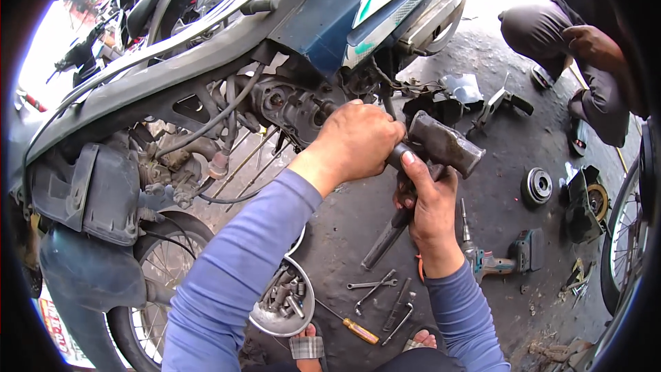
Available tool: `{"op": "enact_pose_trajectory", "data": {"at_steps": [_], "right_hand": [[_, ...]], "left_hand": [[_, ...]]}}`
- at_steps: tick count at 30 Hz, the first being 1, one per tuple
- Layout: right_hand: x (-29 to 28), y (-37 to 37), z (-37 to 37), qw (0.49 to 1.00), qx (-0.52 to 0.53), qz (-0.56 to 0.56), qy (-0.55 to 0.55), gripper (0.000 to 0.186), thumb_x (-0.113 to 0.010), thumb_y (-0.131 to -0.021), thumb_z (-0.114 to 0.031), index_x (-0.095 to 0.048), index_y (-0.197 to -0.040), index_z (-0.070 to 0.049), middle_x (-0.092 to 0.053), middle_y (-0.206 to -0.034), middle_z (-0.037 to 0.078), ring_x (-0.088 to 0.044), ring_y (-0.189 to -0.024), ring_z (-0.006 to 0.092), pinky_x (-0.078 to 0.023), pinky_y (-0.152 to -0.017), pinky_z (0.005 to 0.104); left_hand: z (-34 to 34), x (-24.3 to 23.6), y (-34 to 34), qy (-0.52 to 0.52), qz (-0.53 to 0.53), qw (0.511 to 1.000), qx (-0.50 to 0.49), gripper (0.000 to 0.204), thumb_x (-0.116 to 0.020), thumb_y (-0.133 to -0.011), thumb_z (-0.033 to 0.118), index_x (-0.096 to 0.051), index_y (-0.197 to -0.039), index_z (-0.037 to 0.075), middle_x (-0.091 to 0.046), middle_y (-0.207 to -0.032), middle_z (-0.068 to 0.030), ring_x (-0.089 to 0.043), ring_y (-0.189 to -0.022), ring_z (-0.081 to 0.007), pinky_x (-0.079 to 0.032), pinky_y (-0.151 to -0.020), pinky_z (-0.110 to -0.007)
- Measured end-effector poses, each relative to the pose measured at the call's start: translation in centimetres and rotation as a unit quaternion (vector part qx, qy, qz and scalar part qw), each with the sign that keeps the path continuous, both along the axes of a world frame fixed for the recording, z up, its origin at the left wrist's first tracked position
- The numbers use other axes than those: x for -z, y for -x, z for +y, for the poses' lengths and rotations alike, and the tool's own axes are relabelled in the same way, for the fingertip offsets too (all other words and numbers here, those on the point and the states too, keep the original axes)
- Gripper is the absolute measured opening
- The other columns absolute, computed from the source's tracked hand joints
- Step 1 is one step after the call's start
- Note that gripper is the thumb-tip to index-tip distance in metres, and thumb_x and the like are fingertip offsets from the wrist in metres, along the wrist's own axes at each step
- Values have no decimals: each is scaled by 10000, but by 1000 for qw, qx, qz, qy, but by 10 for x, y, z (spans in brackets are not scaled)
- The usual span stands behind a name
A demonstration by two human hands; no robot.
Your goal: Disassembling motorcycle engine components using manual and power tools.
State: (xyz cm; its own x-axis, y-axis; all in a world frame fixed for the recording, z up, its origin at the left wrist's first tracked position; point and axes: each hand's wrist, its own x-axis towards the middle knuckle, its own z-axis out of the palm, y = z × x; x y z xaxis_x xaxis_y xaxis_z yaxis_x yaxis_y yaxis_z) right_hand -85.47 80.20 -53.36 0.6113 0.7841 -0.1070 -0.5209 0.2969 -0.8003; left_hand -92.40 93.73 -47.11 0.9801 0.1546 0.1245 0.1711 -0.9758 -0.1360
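My left hand (pixel 354 138) is closed round a dark metal cylindrical tool (pixel 394 157) in front of the motorbike's engine casing (pixel 286 107); the far end of the tool is mostly hidden by my fingers. My right hand (pixel 430 210), just below and right, grips a hammer (pixel 446 143) by its handle, with the heavy worn head raised beside my left hand. My right thumb lies at the near end of the cylindrical tool. Above both hands is a blue fairing (pixel 313 24).
A bowl of sockets (pixel 270 317), spanners (pixel 372 282), a screwdriver (pixel 358 327), a cordless impact driver (pixel 496 262), a round metal part (pixel 537 186) and removed covers (pixel 585 203) lie on the floor. Another person (pixel 592 62) crouches at upper right. A spoked wheel (pixel 623 227) stands at far right.
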Motion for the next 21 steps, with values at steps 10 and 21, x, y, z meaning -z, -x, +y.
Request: {"op": "enact_pose_trajectory", "data": {"at_steps": [10, 21], "right_hand": [[1, 5, 7, 999, -17, 34, 7, 309, -690, -873, -121, -563, -1133, -13, -566, -800, 16, -437, -465, 52, -368, -389, 231], [-1, -20, 13, 917, 63, -393, -21, 315, -784, -778, -92, -616, -1029, -3, -676, -906, 46, -594, -795, 115, -488, -761, 274]], "left_hand": [[15, -10, 0, 36, 73, 997, 8, 134, -675, -651, 95, -633, -763, 34, -656, -749, -152, -663, -788, -336, -522, -714, -431], [19, -43, -27, 190, 204, 959, -56, 283, -725, -626, 60, -669, -903, 40, -679, -868, -194, -659, -868, -358, -536, -748, -395]]}}
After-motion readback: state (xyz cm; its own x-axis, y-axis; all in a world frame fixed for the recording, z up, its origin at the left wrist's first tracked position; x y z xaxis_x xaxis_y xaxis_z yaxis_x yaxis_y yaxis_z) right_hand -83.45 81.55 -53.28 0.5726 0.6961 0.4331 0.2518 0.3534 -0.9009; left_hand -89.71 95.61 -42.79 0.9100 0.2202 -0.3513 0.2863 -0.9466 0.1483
